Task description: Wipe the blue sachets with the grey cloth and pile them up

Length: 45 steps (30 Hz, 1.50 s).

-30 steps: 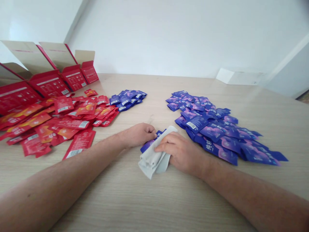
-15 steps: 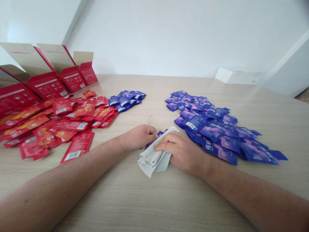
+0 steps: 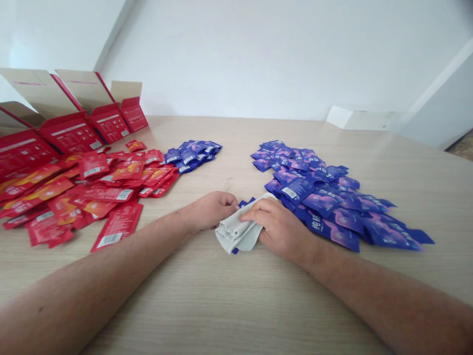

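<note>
My right hand (image 3: 279, 224) presses a folded pale grey cloth (image 3: 238, 230) with closed fingers over a blue sachet (image 3: 243, 203). Most of that sachet is hidden; only its upper edge and a small lower corner show. At its left side my left hand (image 3: 215, 211) pinches the sachet, fingers curled. A large pile of blue and purple sachets (image 3: 328, 195) spreads just right of my right hand. Farther back on the left lies a smaller heap of blue sachets (image 3: 190, 155).
Red and orange sachets (image 3: 111, 192) cover the left of the wooden table (image 3: 236, 305). Several red cardboard boxes (image 3: 70, 132) with raised flaps stand behind them. A white folded card or box (image 3: 360, 119) lies at the back right against the white wall.
The cloth has slid a little up and right over the sachet, and a lower blue corner now shows beneath it. My left hand stays nearly in place. The view has shifted slightly.
</note>
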Each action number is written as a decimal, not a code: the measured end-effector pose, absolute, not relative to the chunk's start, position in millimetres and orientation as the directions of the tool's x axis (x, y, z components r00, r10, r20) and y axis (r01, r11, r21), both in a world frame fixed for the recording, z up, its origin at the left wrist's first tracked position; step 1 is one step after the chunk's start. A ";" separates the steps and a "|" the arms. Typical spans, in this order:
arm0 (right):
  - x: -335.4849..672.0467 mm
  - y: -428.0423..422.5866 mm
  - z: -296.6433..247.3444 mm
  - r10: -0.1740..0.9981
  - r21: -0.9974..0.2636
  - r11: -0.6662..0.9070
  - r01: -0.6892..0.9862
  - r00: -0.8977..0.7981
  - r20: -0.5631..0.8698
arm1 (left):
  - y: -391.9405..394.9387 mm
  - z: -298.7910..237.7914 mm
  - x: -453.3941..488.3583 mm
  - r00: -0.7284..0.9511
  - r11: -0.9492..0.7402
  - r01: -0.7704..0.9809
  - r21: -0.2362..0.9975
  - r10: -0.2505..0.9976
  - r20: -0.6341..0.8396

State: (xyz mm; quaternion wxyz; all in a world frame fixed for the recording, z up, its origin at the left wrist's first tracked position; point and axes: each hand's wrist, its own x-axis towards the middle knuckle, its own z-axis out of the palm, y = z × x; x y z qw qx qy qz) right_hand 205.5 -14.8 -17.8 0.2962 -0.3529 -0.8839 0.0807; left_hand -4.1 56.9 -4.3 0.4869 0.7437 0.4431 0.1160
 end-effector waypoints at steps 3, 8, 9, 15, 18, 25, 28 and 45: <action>200.8 -20.8 -17.7 0.606 -0.326 0.796 0.511 -0.653 0.455 | 58.5 -3.3 -5.0 0.595 -0.191 0.561 0.805 0.770 -0.232; 198.0 -25.4 -16.5 0.544 -0.286 0.839 0.463 -0.705 0.455 | 60.9 -4.8 -5.8 0.609 -0.255 0.546 0.798 0.775 -0.169; 200.1 -23.3 -16.5 0.582 -0.305 0.813 0.497 -0.669 0.461 | 60.6 -5.3 -5.6 0.599 -0.225 0.554 0.802 0.776 -0.196; 201.7 -22.0 -17.9 0.602 -0.315 0.798 0.514 -0.651 0.462 | 58.8 -3.7 -4.7 0.581 -0.186 0.563 0.806 0.782 -0.225; 196.4 -27.9 -19.1 0.500 -0.254 0.866 0.430 -0.742 0.446 | 60.1 -3.0 -4.7 0.603 -0.234 0.527 0.817 0.780 -0.166; 204.7 -19.0 -17.1 0.664 -0.348 0.746 0.568 -0.585 0.466 | 59.4 -6.2 -4.4 0.572 -0.130 0.553 0.823 0.778 -0.261; 201.1 -23.6 -17.6 0.575 -0.289 0.818 0.498 -0.687 0.445 | 60.7 -5.5 -4.4 0.591 -0.192 0.543 0.817 0.778 -0.211; 203.1 -20.9 -19.7 0.601 -0.314 0.799 0.514 -0.659 0.451 | 61.4 -6.6 -3.5 0.590 -0.188 0.545 0.817 0.778 -0.215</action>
